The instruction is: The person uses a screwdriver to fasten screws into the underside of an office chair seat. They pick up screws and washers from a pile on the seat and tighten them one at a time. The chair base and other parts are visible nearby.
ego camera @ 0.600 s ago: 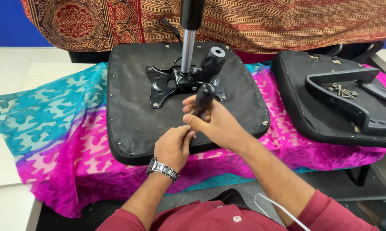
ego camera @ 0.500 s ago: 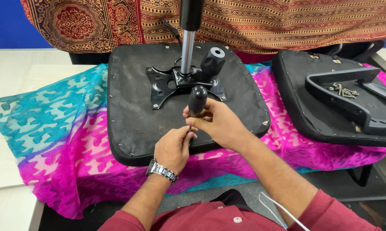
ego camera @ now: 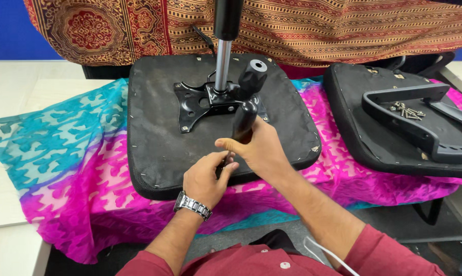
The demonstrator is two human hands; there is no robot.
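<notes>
Since a moment ago, I am holding the black lever handle (ego camera: 244, 122) a little more upright, its rounded top now tipping toward the metal mounting plate (ego camera: 200, 102) rather than leaning over my knuckles. I am wrapping my right hand (ego camera: 261, 151) around its lower part, fingers closed about it and thumb stretched across toward my other hand. I am bringing my left hand (ego camera: 205, 179), with a metal wristwatch (ego camera: 192, 205) on it, up against the handle's bottom end, fingers curled and pinching there; what they are pinching I cannot tell. Both hands are hovering over the near edge of the upturned black seat cushion (ego camera: 159, 148), which is lying on a pink and turquoise cloth (ego camera: 67, 168). From the plate a gas-lift column (ego camera: 223, 56) is rising, beside a black knob (ego camera: 254, 76). Off to my right, another black chair part (ego camera: 374, 138) is carrying an armrest piece (ego camera: 420, 128) and loose screws (ego camera: 406, 110).
</notes>
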